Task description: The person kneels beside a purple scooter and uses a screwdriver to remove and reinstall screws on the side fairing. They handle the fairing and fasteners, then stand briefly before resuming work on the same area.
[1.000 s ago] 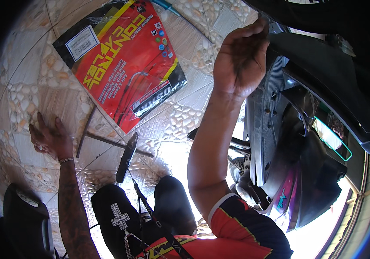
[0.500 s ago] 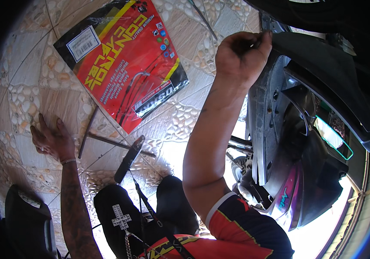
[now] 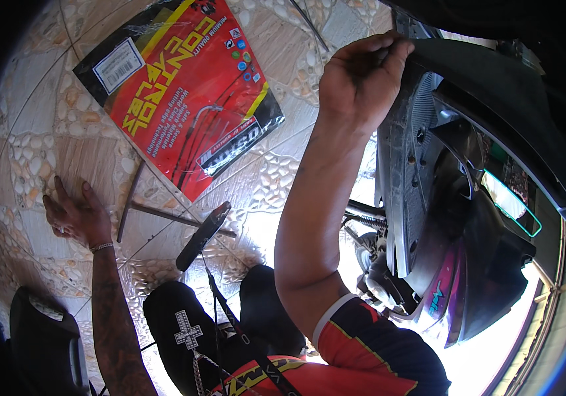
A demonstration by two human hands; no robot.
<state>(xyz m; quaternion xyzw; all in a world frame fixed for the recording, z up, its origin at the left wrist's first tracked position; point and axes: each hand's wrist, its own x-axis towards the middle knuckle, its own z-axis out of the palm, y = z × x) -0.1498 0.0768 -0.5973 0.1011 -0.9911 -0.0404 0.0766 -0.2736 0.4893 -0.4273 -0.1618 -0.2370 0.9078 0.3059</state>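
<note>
My left hand (image 3: 79,214) rests on the stone-patterned floor with its fingers spread and nothing in them. At the upper right, my right hand (image 3: 364,79) is raised against the edge of a motorcycle's black body panel (image 3: 468,66). Its fingers are curled and the thumb is pinched toward them. Whatever lies between the fingertips is hidden. Between my arms lies a red and black flat plastic package (image 3: 190,99) with pictures of cables on it. A metal T-handle wrench (image 3: 164,212) lies just below the package, nearer to my left hand.
The motorcycle (image 3: 422,198) fills the right side, with a purple-marked fairing (image 3: 447,297). A dark handheld object (image 3: 204,236) hangs on a strap before my knees. A black plastic part (image 3: 45,340) lies at lower left. A thin rod (image 3: 309,26) lies beyond the package.
My right hand appears slightly higher and farther left, its fingers straighter. The dark object on the strap has swung right and up. My left hand stays on the floor.
</note>
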